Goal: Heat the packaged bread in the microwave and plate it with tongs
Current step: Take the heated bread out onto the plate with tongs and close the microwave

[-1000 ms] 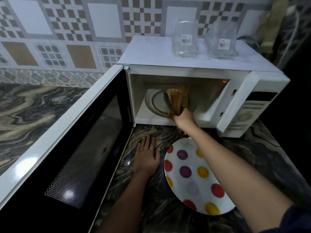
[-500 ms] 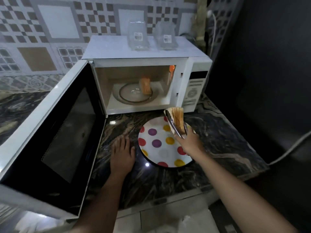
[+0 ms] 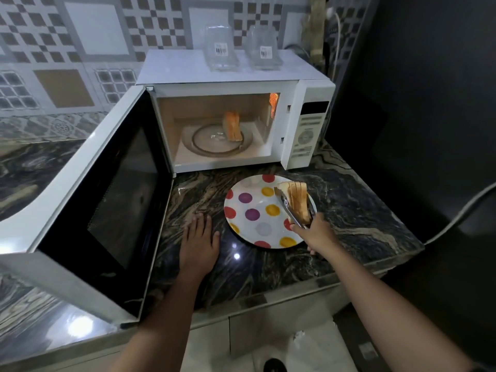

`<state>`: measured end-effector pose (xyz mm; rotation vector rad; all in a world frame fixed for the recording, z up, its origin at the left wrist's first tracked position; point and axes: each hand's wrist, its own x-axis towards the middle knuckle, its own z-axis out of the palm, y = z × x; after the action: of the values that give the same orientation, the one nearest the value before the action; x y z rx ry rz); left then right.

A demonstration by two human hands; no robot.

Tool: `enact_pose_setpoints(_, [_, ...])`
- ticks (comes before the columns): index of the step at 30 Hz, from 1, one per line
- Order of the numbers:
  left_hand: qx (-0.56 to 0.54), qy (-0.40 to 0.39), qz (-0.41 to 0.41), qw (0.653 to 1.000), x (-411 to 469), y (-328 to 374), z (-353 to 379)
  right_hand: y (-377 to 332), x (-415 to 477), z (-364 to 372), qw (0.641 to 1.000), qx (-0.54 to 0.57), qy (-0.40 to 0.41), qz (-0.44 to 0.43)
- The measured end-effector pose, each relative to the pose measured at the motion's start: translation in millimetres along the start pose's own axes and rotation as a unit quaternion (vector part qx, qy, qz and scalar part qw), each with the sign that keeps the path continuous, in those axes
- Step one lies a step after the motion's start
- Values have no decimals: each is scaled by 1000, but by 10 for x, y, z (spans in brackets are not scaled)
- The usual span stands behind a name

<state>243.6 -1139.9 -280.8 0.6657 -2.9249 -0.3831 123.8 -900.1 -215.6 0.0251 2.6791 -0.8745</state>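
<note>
Dark marbled stone surface (image 3: 349, 210); white microwave (image 3: 308, 130) open behind.
Item: stack of toasted bread slices (image 3: 298, 200), over the right edge of the white polka-dot plate (image 3: 257, 205), clamped in metal tongs (image 3: 285, 205).
Right hand (image 3: 318, 232): fingers curled round the tongs.
Left hand (image 3: 198, 242): fingers flat on the surface.
Handling, judged: light, soft, crumbly; squeeze the broad faces gently.

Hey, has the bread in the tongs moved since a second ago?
Yes. The bread in the tongs came out of the microwave, toward the person, and is now over the plate's right rim.
</note>
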Motion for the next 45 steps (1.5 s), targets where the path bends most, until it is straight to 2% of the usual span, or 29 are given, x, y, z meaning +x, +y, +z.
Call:
enact_pose_setpoints(6, [-20,6,-7,1000,-22,10,3,118,-42,-52,1000,15,26,0])
enact_pose_setpoints(15, [-34,19,-33,999,-8,72,-49,91,-122,-208,993,2,76,-87])
enact_pose_setpoints(23, [-41,-29,-75,996,184,150,-147,-610,108,-274,983,-25,114,-140])
enact_pose_setpoints(28, [-44,-46,-65,996,415,60,-180,-1212,411,-163,989,-5,43,-139])
enact_pose_setpoints(33, [-48,-40,-82,995,691,28,-140,-1713,740,-4,991,-51,-10,-126])
enact_pose_setpoints(40, [-28,-9,-99,995,1115,-8,-55,-2222,1323,142,990,-39,-43,-127])
enact_pose_setpoints(45, [-30,25,-97,995,1143,-3,-4,-2504,1613,206,995,-20,-28,-98])
